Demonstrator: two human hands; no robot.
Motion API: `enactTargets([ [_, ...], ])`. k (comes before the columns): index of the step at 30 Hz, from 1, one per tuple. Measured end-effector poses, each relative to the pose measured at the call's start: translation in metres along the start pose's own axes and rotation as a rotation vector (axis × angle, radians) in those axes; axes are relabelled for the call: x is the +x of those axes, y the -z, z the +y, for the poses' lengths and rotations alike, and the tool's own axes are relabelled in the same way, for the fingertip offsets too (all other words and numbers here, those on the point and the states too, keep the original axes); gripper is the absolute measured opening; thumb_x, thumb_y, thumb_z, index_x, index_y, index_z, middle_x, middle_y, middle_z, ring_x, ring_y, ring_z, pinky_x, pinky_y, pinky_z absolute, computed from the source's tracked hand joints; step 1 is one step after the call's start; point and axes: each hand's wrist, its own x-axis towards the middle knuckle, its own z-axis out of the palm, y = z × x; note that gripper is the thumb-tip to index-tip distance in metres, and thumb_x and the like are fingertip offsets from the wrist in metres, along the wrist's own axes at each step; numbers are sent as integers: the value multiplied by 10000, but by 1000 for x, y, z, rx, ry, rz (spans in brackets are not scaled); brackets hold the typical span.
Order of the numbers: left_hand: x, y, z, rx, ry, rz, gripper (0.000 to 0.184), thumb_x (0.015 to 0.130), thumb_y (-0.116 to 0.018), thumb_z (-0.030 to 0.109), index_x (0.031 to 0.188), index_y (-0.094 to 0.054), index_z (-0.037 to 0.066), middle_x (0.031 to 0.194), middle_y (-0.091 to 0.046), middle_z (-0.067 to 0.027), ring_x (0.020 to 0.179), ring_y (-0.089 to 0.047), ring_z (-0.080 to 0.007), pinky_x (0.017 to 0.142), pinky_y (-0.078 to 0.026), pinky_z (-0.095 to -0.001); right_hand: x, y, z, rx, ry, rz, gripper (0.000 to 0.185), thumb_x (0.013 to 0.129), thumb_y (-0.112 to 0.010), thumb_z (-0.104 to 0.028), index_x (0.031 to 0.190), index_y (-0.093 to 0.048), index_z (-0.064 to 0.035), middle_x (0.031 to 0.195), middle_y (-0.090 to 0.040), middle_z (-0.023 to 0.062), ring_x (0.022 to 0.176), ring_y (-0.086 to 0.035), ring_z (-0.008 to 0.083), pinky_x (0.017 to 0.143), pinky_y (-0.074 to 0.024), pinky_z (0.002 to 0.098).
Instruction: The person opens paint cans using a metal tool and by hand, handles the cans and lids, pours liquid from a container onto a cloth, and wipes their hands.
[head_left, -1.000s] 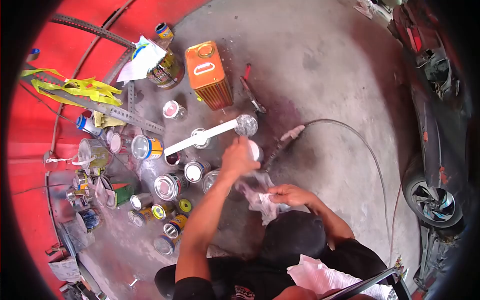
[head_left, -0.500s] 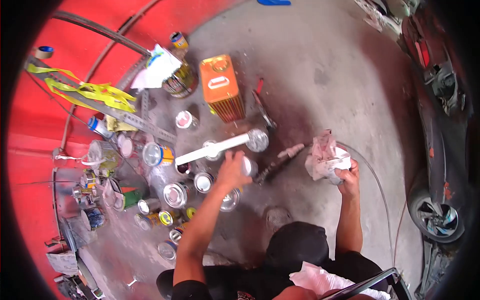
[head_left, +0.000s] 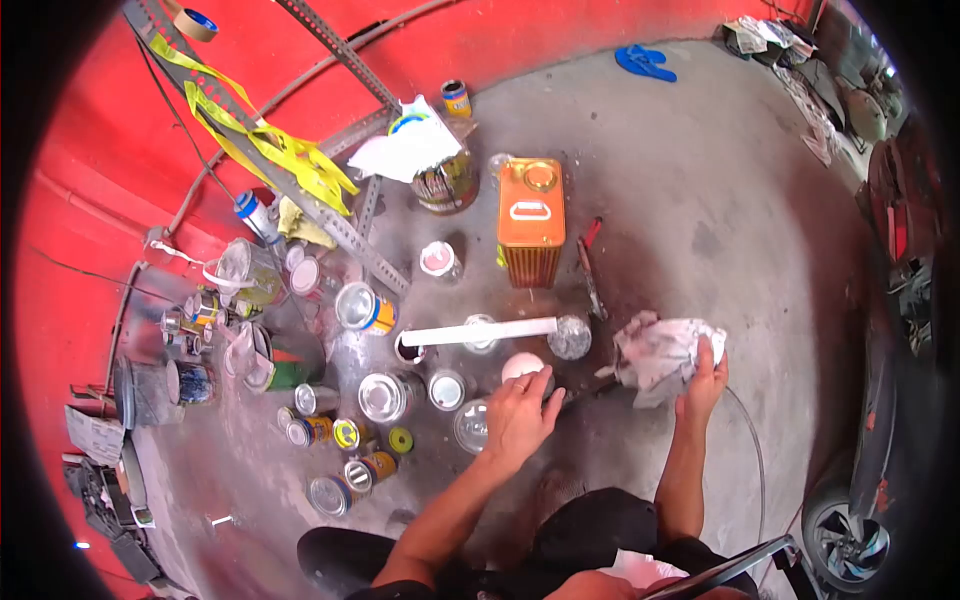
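Note:
My left hand (head_left: 520, 415) is closed around a small cup (head_left: 522, 366) with a pale pink top; the fingers hide much of its side. Crumpled whitish-pink rag (head_left: 650, 350) hangs from my right hand (head_left: 706, 378), pinched between thumb and fingers. Just beyond the cup, a white strip (head_left: 480, 331) lies across the tops of containers, its right end by a round clear-looking container (head_left: 571, 338). Beside my left hand stand a clear container (head_left: 472, 428), a small tin (head_left: 446, 390) and a larger silver tin (head_left: 385, 398).
An orange metal can (head_left: 531, 220) stands ahead, with a red-handled tool (head_left: 592, 265) to its right. Several paint tins (head_left: 365, 308) crowd the left floor below a metal frame (head_left: 350, 245) draped with yellow tape (head_left: 290, 160). A hose (head_left: 755, 440) runs right, near a car wheel (head_left: 850, 540).
The view has shifted, so the scene sits lower and further right. The cup in my left hand now shows its pink top. The rag in my right hand has spread out sideways.

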Motion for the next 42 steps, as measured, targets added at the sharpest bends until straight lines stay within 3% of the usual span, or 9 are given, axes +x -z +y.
enactTargets([
  [3, 36, -2, 4, -183, -19, 148, 690, 845, -776, 264, 1404, -498, -29, 1331, -571, -278, 1173, -584, -439, 1007, -450, -518, 3, 9, 13, -18, -40, -18, 310, 972, -662, -179, 1205, -603, 18, 1097, -680, 96, 950, -660, 173, 841, -538, 336],
  [7, 133, -33, 15, -238, 156, 579, 1127, 803, -837, 421, 1561, -138, -36, 1553, 2, -456, 1452, -165, -588, 1167, -277, -554, 3, 11, 30, -50, -60, -70, 337, 968, -663, -177, 1226, -592, 27, 1125, -670, 106, 982, -648, 174, 848, -524, 330],
  [18, 279, -7, -19, -106, 150, 595, 1135, 663, -898, 323, 1528, -219, 41, 1488, -289, -338, 1373, -355, -450, 1093, -320, -553, 25, 55, 49, -448, 222, -178, 288, 975, -663, -178, 1212, -651, -15, 1103, -702, 92, 952, -672, 174, 842, -543, 325],
  [24, 262, -9, -37, -169, 53, 549, 997, 628, -904, 293, 1423, -356, 47, 1417, -337, -348, 1297, -386, -528, 1090, -339, -592, 17, 31, 28, -103, -186, 51, 508, 1030, -524, -402, 1296, -570, 29, 1253, -638, 148, 1077, -669, 287, 889, -589, 405],
  [27, 256, -6, -27, -144, -379, 663, 992, 602, -920, 307, 1383, -362, 56, 1374, -353, -343, 1258, -413, -531, 1076, -386, -573, 23, 45, 17, -157, -242, 162, 581, 1045, -477, -445, 1390, -504, 22, 1313, -605, 162, 1172, -629, 299, 951, -571, 432],
  [32, 239, 133, -4, -23, -699, 588, 992, 551, -939, 354, 1329, -399, 55, 1315, -415, -305, 1157, -505, -492, 998, -488, -505, 21, 60, 1, -18, -97, -37, 461, 984, -644, -240, 1354, -555, 21, 1272, -639, 151, 1104, -660, 296, 943, -565, 434],
  [34, 217, 188, 17, -196, -557, 161, 936, 583, -921, 320, 1351, -433, 101, 1317, -511, -249, 1287, -483, -463, 1055, -459, -490, 31, 84, 13, -66, -98, -40, 443, 955, -675, -194, 1327, -575, 27, 1240, -653, 146, 1076, -670, 294, 928, -564, 428],
  [35, 221, 203, 22, -43, -935, 285, 865, 718, -875, 273, 1391, -354, 115, 1349, -408, -277, 1320, -419, -428, 1100, -367, -536, 39, 93, 14, -83, -93, -70, 429, 926, -706, -148, 1299, -594, 33, 1209, -668, 141, 1049, -679, 291, 913, -564, 422],
  [42, 172, 246, 37, 341, -988, 150, 900, 694, -880, 313, 1397, -363, 92, 1336, -419, -299, 1184, -510, -479, 995, -451, -543, 34, 52, 3, 191, -88, -57, 421, 871, -633, -101, 1240, -594, 98, 1161, -672, 166, 1044, -675, 301, 924, -552, 438],
])
